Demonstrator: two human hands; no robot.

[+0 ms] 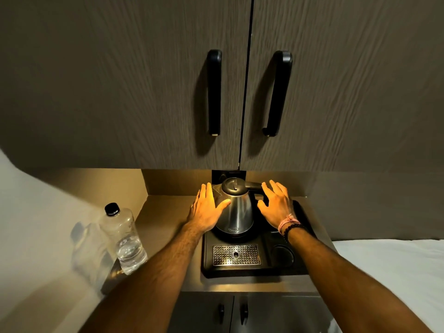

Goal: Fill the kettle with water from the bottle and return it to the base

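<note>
Kettle point(236, 207) base hidden | hands point(206, 207) point(276, 205) spread, flanking | bottle point(123, 239) capped

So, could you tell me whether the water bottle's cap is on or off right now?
On. The black cap sits on the neck of the water bottle, which stands upright, untouched by either hand.

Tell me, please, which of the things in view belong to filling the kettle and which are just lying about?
Belong to the job:
- kettle, lid shut, standing on the black tray
- water bottle, capped, left of the tray
- left hand and right hand, open either side of the kettle

Just there:
- drip grate
- upper cabinet handles
- lower cabinet handles
- wrist bracelets
</note>
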